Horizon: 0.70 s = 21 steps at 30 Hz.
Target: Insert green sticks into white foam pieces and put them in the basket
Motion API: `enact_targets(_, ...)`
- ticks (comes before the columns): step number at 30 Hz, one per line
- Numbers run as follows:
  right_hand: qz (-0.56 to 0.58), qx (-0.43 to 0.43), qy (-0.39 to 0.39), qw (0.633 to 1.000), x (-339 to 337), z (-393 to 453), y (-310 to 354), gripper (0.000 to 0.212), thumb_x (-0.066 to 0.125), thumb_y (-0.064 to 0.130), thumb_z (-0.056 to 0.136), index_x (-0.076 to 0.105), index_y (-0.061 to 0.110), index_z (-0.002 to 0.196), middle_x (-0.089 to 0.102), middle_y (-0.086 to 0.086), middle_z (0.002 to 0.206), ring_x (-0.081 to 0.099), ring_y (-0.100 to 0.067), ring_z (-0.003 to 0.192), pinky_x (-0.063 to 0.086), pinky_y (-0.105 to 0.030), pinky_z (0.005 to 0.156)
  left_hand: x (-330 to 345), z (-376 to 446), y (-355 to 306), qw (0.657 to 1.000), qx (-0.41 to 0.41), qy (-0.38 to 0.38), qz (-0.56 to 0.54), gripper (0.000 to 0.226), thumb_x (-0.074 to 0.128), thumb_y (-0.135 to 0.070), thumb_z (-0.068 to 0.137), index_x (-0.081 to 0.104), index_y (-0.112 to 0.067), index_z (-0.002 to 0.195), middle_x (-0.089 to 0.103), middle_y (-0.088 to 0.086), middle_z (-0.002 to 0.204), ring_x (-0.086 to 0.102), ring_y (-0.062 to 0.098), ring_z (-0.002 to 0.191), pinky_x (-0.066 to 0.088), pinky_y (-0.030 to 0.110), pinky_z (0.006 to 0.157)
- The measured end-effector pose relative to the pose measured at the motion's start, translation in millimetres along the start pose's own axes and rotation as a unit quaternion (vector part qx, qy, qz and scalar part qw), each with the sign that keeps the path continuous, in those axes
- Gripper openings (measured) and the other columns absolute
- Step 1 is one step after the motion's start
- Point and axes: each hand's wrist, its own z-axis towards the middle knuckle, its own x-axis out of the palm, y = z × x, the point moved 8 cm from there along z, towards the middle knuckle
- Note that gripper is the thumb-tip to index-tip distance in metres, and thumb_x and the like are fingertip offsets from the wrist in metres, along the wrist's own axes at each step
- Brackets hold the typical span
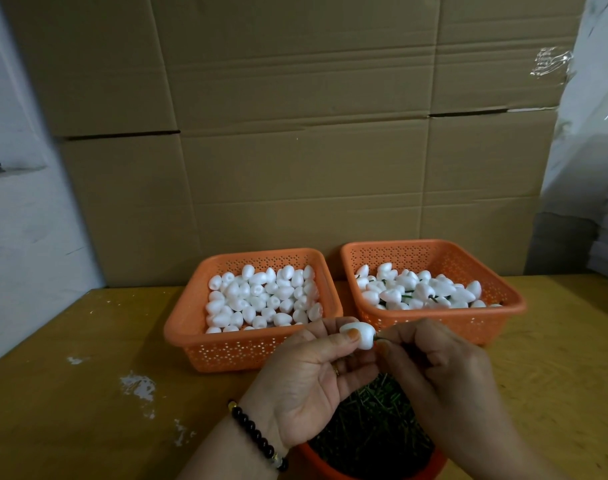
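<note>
Left hand (pixel 306 372) pinched egg-shaped white foam piece (pixel 358 336) | right hand (pixel 434 368) pinched thin green stick (pixel 380 339), lying horizontal, tip at foam.

text: none legible | labels: none | cardboard boxes (pixel 295 133): plain | baskets (pixel 226 351): unmarked

Left hand (pixel 309 372) raised, palm toward the camera, thumb and fingertips pinching — beaded bracelet (pixel 257 434) on the wrist. Right hand (pixel 437 368) knuckles-up just beside it, fingers curled into a pinch — tips of both hands nearly touching.
</note>
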Motion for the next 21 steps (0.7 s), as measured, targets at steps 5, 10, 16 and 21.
enact_targets(5,-0.007,0.001,0.001,1.000,0,-1,-1,0.015,0.070,0.014,0.076,0.067,0.026,0.083,0.065,0.016,0.077,0.062,0.004,0.071,0.046,-0.007,0.060,0,0,0,1.000,-0.002,-0.002,0.005,0.030,0.067,-0.001,0.072,0.063,-0.004,0.102,0.071,0.016,0.091,0.070,0.022,0.077,0.058,0.032,0.064)
enact_targets(10,-0.011,0.010,-0.002,1.000,0,0,-2,0.017,0.071,0.015,0.075,0.068,0.029,0.084,0.065,0.018,0.078,0.062,0.005,0.071,0.045,-0.005,0.061,-1,0,0,1.000,-0.003,-0.005,0.005,0.031,0.067,-0.002,0.073,0.063,-0.004,0.103,0.071,0.015,0.091,0.070,0.022,0.079,0.058,0.033,0.065)
enact_targets(16,-0.016,0.042,0.008,0.999,1,-3,-9,0.024,0.080,0.006,0.073,0.073,0.021,0.090,0.068,0.014,0.076,0.064,0.001,0.068,0.049,-0.012,0.057,1,0,-1,1.000,0.003,0.001,-0.013,0.026,0.066,0.000,0.072,0.065,-0.004,0.098,0.071,0.017,0.092,0.071,0.024,0.079,0.058,0.034,0.065)
enact_targets(21,0.039,0.091,0.014,0.995,6,-7,-19,0.042,0.080,0.007,0.073,0.065,0.033,0.104,0.068,0.014,0.082,0.068,-0.007,0.069,0.057,-0.027,0.061,0,0,-4,1.000,0.006,0.005,-0.023,0.028,0.064,0.000,0.073,0.063,-0.002,0.101,0.070,0.019,0.093,0.071,0.026,0.078,0.058,0.034,0.064)
